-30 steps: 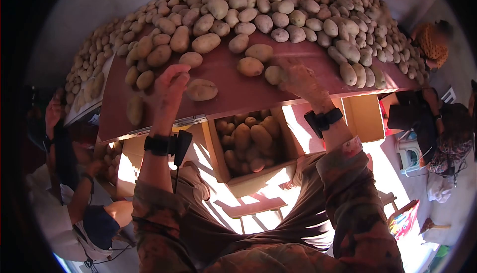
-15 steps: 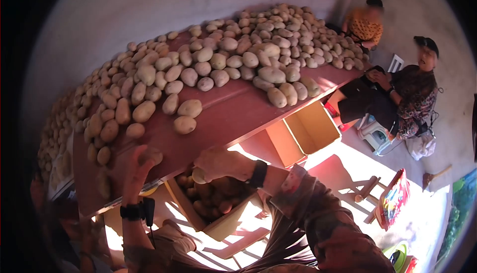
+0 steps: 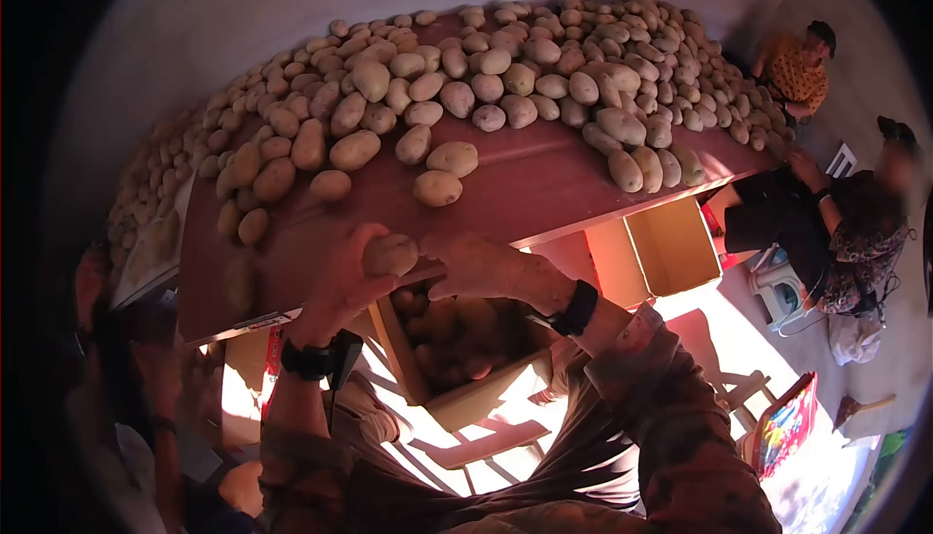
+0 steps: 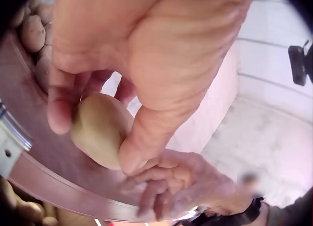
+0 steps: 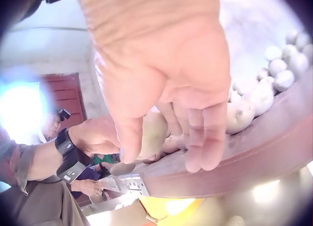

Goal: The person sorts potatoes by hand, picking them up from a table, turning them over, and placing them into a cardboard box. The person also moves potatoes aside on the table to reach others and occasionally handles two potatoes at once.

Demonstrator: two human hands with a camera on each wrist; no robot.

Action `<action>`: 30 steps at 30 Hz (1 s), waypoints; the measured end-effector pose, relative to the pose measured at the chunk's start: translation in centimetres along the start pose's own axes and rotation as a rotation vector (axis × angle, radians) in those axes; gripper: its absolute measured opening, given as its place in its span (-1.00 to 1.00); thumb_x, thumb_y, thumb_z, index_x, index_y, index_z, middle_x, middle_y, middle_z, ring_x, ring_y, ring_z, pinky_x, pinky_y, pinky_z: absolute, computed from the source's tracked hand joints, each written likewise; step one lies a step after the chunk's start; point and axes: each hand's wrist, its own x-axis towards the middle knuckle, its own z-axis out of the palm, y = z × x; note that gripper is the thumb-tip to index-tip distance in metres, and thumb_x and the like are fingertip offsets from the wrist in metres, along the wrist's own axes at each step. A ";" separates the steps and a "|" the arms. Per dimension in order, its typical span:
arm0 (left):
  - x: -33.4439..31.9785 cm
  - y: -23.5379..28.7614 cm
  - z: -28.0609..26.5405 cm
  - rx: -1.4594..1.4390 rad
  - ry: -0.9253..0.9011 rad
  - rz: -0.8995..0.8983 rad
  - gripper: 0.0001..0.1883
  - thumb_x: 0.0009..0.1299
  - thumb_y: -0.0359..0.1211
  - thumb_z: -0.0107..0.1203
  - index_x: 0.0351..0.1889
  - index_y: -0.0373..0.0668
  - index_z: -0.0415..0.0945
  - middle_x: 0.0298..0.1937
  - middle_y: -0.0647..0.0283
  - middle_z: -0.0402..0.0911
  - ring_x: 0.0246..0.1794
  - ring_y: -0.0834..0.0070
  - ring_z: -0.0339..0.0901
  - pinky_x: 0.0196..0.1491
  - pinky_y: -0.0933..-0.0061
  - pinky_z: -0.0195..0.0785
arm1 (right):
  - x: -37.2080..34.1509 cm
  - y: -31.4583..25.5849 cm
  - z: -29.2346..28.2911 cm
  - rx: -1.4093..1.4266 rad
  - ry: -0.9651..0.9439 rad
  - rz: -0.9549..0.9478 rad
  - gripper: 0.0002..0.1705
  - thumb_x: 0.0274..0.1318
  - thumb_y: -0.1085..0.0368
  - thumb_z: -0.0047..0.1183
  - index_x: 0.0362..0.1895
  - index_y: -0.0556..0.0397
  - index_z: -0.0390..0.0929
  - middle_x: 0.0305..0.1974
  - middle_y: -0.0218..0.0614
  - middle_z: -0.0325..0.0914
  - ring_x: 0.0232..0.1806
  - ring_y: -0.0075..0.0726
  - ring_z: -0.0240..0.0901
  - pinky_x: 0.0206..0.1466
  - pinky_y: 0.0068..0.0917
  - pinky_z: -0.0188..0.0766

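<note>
My left hand (image 3: 335, 276) grips a potato (image 3: 391, 255) between thumb and fingers, over the front edge of the table. In the left wrist view this potato (image 4: 101, 130) is smooth and yellowish, pinched from both sides. Just right of it is my right hand (image 3: 491, 267), its fingers loosely bent and holding nothing. The right wrist view shows the right palm and fingers (image 5: 208, 138) in front of the potato, partly covering it. Two loose potatoes (image 3: 437, 187) lie nearest on the red-brown table (image 3: 525, 189), before a large heap of potatoes (image 3: 466, 87).
Below the table edge, a cardboard box (image 3: 486, 403) with potatoes stands between my knees. Another open box (image 3: 671, 247) is to its right. One person sits at the right (image 3: 865, 213), another behind (image 3: 797, 72); someone's arm (image 3: 160, 388) shows at the left.
Half a second ago my right hand held a potato over the box; now it holds none and is beside the left hand. The left hand has brought its potato toward the right hand.
</note>
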 end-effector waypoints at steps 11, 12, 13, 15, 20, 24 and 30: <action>0.2 0.3 0.0 -0.743 -0.161 -0.166 -0.43 0.29 -0.21 0.26 0.17 -0.29 0.35 -0.12 0.15 0.53 -0.33 0.54 0.52 -0.24 0.52 0.41 | 1.2 -0.8 0.5 0.220 0.207 -0.295 -0.21 -0.23 0.20 0.44 0.17 0.07 0.41 0.05 -0.11 0.50 0.11 -0.09 0.46 0.16 -0.28 0.42; 0.0 0.4 -0.3 -0.726 -0.156 -0.204 -0.45 0.32 -0.17 0.22 0.15 -0.29 0.36 -0.11 0.16 0.53 -0.31 0.54 0.53 -0.25 0.54 0.39 | 1.1 -1.0 0.7 0.241 0.229 -0.310 -0.32 -0.13 0.24 0.43 0.14 0.04 0.46 -0.02 -0.17 0.53 0.03 -0.20 0.52 0.12 -0.34 0.45; -0.2 0.5 -0.6 -0.709 -0.152 -0.241 -0.47 0.35 -0.13 0.19 0.13 -0.28 0.38 -0.11 0.17 0.53 -0.29 0.54 0.54 -0.25 0.56 0.36 | 1.1 -0.9 0.9 0.249 0.227 -0.310 -0.32 -0.13 0.24 0.43 0.14 0.04 0.46 -0.02 -0.17 0.53 0.03 -0.20 0.52 0.12 -0.34 0.45; -0.2 0.1 -0.6 -0.669 -0.047 -0.222 -0.52 0.40 -0.11 0.11 0.14 -0.23 0.39 -0.13 0.22 0.54 -0.25 0.57 0.54 -0.24 0.57 0.36 | 1.2 -0.8 1.0 0.178 -0.042 -0.103 -0.42 -0.05 0.12 0.36 0.07 0.06 0.52 -0.10 -0.18 0.58 -0.04 -0.12 0.56 0.08 -0.29 0.45; -0.5 0.0 -1.2 -0.599 0.074 -0.196 -0.63 0.46 -0.13 0.06 0.08 -0.17 0.46 -0.17 0.35 0.53 -0.24 0.65 0.47 -0.23 0.58 0.33 | 0.6 -0.7 3.2 -0.160 -0.353 0.008 -0.44 0.00 -0.07 0.25 -0.01 0.03 0.60 -0.18 -0.16 0.63 -0.08 -0.06 0.58 -0.01 -0.21 0.45; -0.4 -1.0 0.1 -0.458 -0.079 -0.057 -0.65 0.44 -0.17 0.10 0.02 -0.22 0.47 -0.28 0.42 0.48 -0.34 0.70 0.34 -0.29 0.60 0.25 | 0.4 -0.9 4.7 -0.204 -0.481 0.095 -0.52 0.05 -0.08 0.18 -0.09 -0.01 0.62 -0.22 -0.12 0.64 -0.13 -0.03 0.60 -0.11 -0.14 0.44; 0.3 -1.2 0.5 -0.337 -0.011 0.008 -0.69 0.43 -0.22 0.11 -0.02 -0.24 0.48 -0.40 0.44 0.46 -0.43 0.71 0.30 -0.39 0.58 0.22 | 0.4 -1.3 6.0 -0.245 -0.491 0.235 -0.58 0.07 -0.08 0.16 -0.23 0.00 0.61 -0.33 -0.14 0.63 -0.20 -0.03 0.59 -0.14 -0.14 0.44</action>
